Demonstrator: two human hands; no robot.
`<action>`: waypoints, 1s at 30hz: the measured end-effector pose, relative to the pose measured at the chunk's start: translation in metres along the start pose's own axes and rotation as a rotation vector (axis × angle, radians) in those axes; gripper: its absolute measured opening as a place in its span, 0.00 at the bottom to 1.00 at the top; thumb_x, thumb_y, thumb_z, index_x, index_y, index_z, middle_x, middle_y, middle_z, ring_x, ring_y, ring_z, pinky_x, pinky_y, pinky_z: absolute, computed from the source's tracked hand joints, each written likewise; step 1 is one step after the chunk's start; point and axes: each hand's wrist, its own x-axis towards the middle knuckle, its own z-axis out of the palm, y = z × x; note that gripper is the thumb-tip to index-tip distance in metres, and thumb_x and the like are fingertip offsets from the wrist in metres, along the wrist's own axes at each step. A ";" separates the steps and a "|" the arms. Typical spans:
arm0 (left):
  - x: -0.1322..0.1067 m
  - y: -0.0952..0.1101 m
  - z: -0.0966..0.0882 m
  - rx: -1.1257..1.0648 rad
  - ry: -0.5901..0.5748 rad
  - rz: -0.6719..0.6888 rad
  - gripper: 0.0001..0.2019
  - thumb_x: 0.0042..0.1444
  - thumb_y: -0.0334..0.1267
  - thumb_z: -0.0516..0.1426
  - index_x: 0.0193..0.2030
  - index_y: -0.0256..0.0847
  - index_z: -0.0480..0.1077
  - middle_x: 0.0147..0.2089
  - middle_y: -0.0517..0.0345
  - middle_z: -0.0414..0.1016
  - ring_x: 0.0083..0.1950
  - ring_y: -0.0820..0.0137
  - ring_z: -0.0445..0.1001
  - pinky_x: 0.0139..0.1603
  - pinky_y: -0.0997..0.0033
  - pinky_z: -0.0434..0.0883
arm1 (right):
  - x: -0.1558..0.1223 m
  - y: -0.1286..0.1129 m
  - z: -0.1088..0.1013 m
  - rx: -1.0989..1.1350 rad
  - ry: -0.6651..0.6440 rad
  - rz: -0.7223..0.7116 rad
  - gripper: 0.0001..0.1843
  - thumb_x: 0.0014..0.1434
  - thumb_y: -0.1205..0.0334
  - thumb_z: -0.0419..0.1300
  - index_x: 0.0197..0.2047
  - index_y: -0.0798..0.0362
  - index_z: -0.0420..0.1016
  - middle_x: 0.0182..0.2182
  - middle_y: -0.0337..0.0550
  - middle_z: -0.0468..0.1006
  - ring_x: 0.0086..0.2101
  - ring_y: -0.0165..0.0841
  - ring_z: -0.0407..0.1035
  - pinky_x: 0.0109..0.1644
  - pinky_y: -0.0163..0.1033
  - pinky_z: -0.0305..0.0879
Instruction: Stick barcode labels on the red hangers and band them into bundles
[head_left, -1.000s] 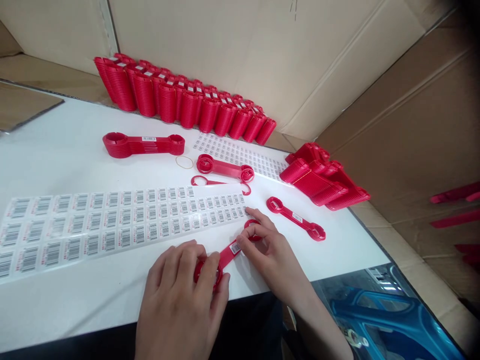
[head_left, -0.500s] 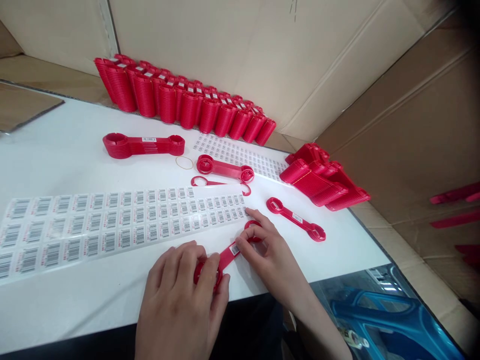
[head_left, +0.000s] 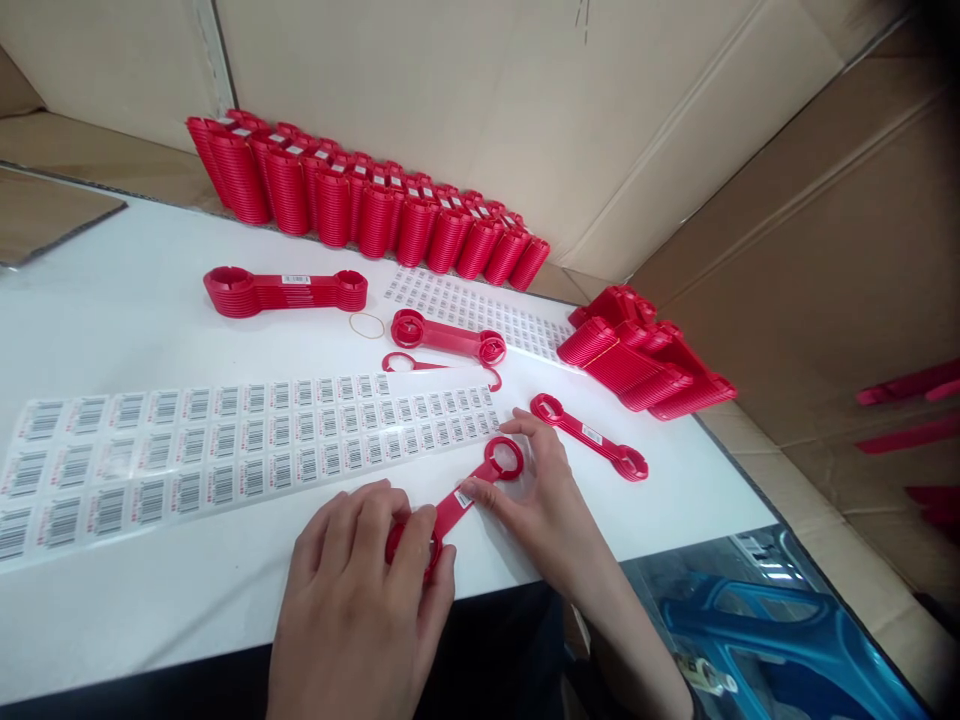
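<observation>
The red piece [head_left: 451,512] lies at the front of the table [head_left: 187,605], set at a slant between the two hands. The left hand [head_left: 364,590] is closed on its near ring; the right hand [head_left: 559,510] is spread, with its thumb on the edge of the barcode label [head_left: 463,498] at mid-bar and its fingers beside the far ring. The label is already in place on this piece and appears to be at the smoothing stage. Labels also show on the left stack [head_left: 292,292], on the right stack [head_left: 574,427] and along the back row [head_left: 375,220]. No label is visible on the middle stack [head_left: 450,338] or on the tied bundles [head_left: 630,365], so these may remain. The sticker sheet [head_left: 247,440] lacks labels at the right end of its top row; most others remain. Compared with the frame half a second earlier, the right fingers have lifted off the far ring, exposing it fully, and the thumb covers more of the label. The left hand's grip is unchanged.
</observation>
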 end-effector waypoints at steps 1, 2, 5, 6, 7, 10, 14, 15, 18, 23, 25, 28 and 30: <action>0.000 0.000 0.000 0.000 -0.003 -0.002 0.08 0.54 0.37 0.54 0.41 0.39 0.68 0.42 0.50 0.68 0.44 0.59 0.66 0.43 0.57 0.65 | 0.001 0.002 0.001 -0.012 0.024 -0.010 0.26 0.49 0.53 0.62 0.49 0.51 0.60 0.58 0.54 0.59 0.60 0.45 0.49 0.60 0.57 0.49; 0.000 0.000 0.000 0.000 -0.006 -0.004 0.09 0.54 0.37 0.54 0.41 0.39 0.68 0.42 0.50 0.68 0.44 0.59 0.66 0.43 0.57 0.65 | 0.003 0.003 0.001 -0.025 0.050 -0.025 0.24 0.52 0.53 0.60 0.49 0.52 0.60 0.57 0.55 0.60 0.60 0.45 0.49 0.60 0.58 0.49; -0.001 -0.001 0.000 -0.007 -0.008 -0.010 0.09 0.54 0.37 0.54 0.42 0.39 0.69 0.42 0.50 0.68 0.45 0.59 0.67 0.43 0.57 0.65 | 0.005 0.003 -0.002 -0.058 0.102 -0.087 0.17 0.57 0.56 0.55 0.49 0.52 0.64 0.57 0.54 0.60 0.60 0.44 0.50 0.60 0.58 0.50; -0.002 -0.001 0.000 -0.009 -0.011 -0.008 0.09 0.54 0.37 0.54 0.42 0.40 0.69 0.42 0.50 0.68 0.45 0.59 0.67 0.43 0.58 0.65 | 0.004 0.001 -0.005 -0.067 0.076 -0.132 0.16 0.58 0.57 0.55 0.49 0.51 0.65 0.58 0.52 0.59 0.60 0.44 0.49 0.60 0.57 0.51; -0.002 -0.001 0.000 -0.011 -0.010 -0.005 0.09 0.54 0.37 0.54 0.42 0.40 0.69 0.42 0.50 0.68 0.45 0.60 0.67 0.43 0.58 0.65 | 0.004 0.000 -0.009 -0.078 0.018 -0.196 0.15 0.59 0.57 0.54 0.49 0.50 0.67 0.59 0.50 0.58 0.61 0.43 0.49 0.60 0.56 0.51; -0.003 -0.002 0.001 -0.007 -0.002 0.000 0.10 0.55 0.37 0.54 0.43 0.41 0.69 0.43 0.51 0.68 0.45 0.61 0.67 0.44 0.59 0.64 | 0.001 -0.003 -0.020 -0.140 -0.264 -0.428 0.14 0.59 0.57 0.55 0.48 0.48 0.71 0.60 0.45 0.58 0.62 0.41 0.47 0.62 0.52 0.51; -0.002 -0.001 0.002 0.005 0.011 -0.003 0.13 0.55 0.39 0.54 0.47 0.41 0.68 0.44 0.51 0.68 0.45 0.62 0.67 0.45 0.60 0.64 | 0.001 -0.002 -0.028 -0.188 -0.401 -0.541 0.14 0.59 0.55 0.56 0.46 0.48 0.74 0.58 0.45 0.63 0.60 0.41 0.51 0.62 0.51 0.53; -0.002 -0.001 0.002 0.011 0.010 -0.002 0.15 0.56 0.39 0.54 0.50 0.40 0.67 0.44 0.51 0.68 0.45 0.62 0.67 0.46 0.60 0.64 | 0.001 -0.001 -0.028 -0.183 -0.396 -0.557 0.13 0.59 0.56 0.56 0.46 0.48 0.74 0.57 0.45 0.65 0.59 0.40 0.53 0.61 0.51 0.54; -0.002 0.000 0.003 0.027 0.010 -0.005 0.20 0.56 0.40 0.53 0.55 0.37 0.64 0.45 0.49 0.68 0.46 0.61 0.66 0.47 0.59 0.63 | 0.003 0.002 -0.033 -0.141 -0.373 -0.589 0.12 0.58 0.57 0.57 0.45 0.48 0.74 0.51 0.45 0.71 0.54 0.39 0.61 0.59 0.49 0.58; -0.002 0.001 0.003 0.044 0.030 -0.007 0.21 0.57 0.41 0.53 0.56 0.36 0.62 0.45 0.49 0.69 0.47 0.61 0.67 0.49 0.59 0.63 | 0.007 0.011 -0.060 -0.135 -0.168 -0.438 0.11 0.58 0.58 0.57 0.44 0.48 0.73 0.44 0.45 0.75 0.46 0.38 0.68 0.49 0.45 0.67; -0.003 0.001 0.002 0.049 0.031 -0.007 0.19 0.57 0.41 0.52 0.54 0.36 0.64 0.45 0.49 0.70 0.47 0.61 0.67 0.49 0.59 0.63 | 0.010 0.018 -0.074 -0.169 -0.057 -0.370 0.10 0.58 0.56 0.57 0.42 0.49 0.73 0.41 0.46 0.76 0.43 0.39 0.70 0.45 0.44 0.69; -0.003 0.000 0.001 0.033 0.026 -0.005 0.15 0.56 0.40 0.53 0.49 0.37 0.68 0.44 0.50 0.70 0.46 0.61 0.67 0.48 0.59 0.63 | 0.018 0.031 -0.090 -0.243 0.058 -0.290 0.13 0.57 0.52 0.56 0.39 0.51 0.74 0.38 0.48 0.77 0.38 0.39 0.72 0.42 0.44 0.69; -0.003 0.000 0.001 0.019 0.020 -0.008 0.14 0.56 0.40 0.54 0.47 0.38 0.69 0.45 0.51 0.70 0.46 0.62 0.67 0.47 0.59 0.64 | 0.026 0.042 -0.095 -0.293 0.124 -0.188 0.16 0.56 0.50 0.56 0.37 0.53 0.74 0.36 0.49 0.77 0.35 0.40 0.72 0.40 0.46 0.69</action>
